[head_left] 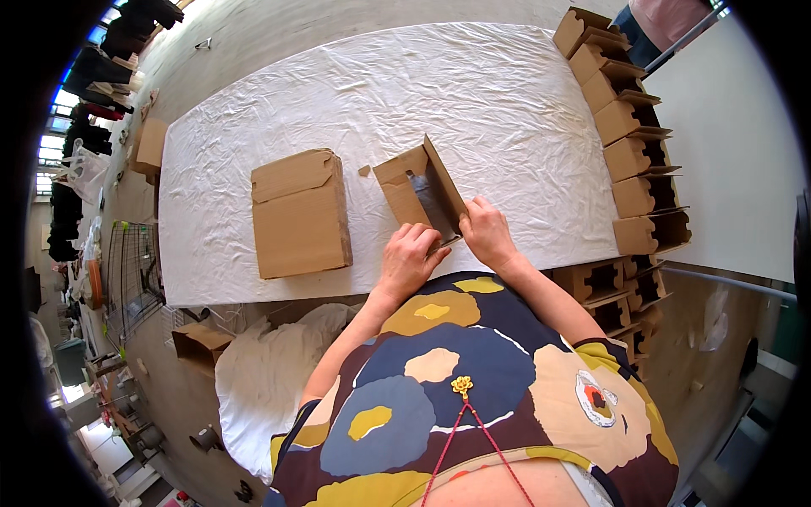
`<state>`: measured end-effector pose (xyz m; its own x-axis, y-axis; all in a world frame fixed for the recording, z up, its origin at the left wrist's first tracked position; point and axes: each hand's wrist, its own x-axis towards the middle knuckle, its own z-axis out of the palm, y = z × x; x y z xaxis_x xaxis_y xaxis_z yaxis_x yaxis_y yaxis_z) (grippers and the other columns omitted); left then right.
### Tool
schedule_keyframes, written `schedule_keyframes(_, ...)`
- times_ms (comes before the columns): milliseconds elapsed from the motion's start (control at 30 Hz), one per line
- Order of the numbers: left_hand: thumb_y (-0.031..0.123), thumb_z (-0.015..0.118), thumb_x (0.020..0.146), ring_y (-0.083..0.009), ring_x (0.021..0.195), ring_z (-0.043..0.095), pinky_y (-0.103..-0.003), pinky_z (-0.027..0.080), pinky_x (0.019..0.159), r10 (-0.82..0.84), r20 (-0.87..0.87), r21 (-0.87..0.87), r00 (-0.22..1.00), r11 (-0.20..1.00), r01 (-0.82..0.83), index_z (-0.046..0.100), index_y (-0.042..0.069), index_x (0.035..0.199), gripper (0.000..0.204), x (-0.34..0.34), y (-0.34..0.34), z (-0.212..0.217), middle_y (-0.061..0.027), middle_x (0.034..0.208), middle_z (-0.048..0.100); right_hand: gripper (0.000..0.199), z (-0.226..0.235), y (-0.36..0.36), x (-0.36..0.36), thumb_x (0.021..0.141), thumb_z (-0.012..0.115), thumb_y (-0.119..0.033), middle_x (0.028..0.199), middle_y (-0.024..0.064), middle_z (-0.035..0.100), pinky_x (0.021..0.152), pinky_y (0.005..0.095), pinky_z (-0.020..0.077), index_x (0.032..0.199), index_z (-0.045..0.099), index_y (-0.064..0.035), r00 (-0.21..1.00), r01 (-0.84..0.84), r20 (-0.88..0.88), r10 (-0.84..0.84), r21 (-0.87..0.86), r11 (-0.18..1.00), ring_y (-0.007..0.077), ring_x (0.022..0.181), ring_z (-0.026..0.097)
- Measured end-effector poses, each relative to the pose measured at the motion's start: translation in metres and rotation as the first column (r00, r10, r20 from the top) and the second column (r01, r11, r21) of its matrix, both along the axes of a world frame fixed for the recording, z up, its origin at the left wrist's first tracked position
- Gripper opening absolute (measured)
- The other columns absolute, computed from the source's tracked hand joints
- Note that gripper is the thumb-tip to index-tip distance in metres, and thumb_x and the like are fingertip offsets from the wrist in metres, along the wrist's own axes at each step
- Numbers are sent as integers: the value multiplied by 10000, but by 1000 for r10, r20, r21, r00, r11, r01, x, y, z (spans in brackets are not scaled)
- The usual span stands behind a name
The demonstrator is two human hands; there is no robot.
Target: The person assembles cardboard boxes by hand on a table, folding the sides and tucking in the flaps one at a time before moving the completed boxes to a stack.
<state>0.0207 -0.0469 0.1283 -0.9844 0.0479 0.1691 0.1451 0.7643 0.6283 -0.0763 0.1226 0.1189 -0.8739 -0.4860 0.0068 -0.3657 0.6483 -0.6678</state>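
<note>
An open brown cardboard box (400, 188) stands at the near middle of the white cloth-covered table (473, 93), one flap upright on its far right side. Something bluish-grey shows inside, too dim to name. My left hand (409, 255) grips the box's near edge, its fingers curled over the cardboard. On the near right corner my right hand (487, 232) is closed, its thumb along the wall. To the left lies a stack of flat, folded cardboard boxes (297, 221). Between stack and box sits a small cardboard scrap (364, 171).
A long row of opened cardboard boxes (629, 160) lines the table's right edge, with more boxes (604, 283) below it. A white panel (726, 152) stands beyond. At the lower left are white cloth (270, 380) and a wire rack (135, 270). Another person (663, 25) is at the top right.
</note>
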Motion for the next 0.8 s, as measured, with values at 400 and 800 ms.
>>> schedule_keyframes(400,180,748,835,-289,828,646,-391,518,715,201,159,125,967,967,-222,636,87,1002,222,-7,5,-6,-69,873,691,211,1,0,0,914,558,-138,958,203,618,769,513,525,1031,651,10,1000,-18,3,18,-4,1000,429,831,645)
schedule_keyframes(800,166,929,588,-325,1331,413,-396,360,1109,495,-101,87,863,869,-488,290,58,1506,1124,-17,6,-19,-149,1446,452,204,-5,4,2,891,557,-137,975,220,618,793,525,518,1017,637,3,999,-32,25,32,7,999,440,864,640)
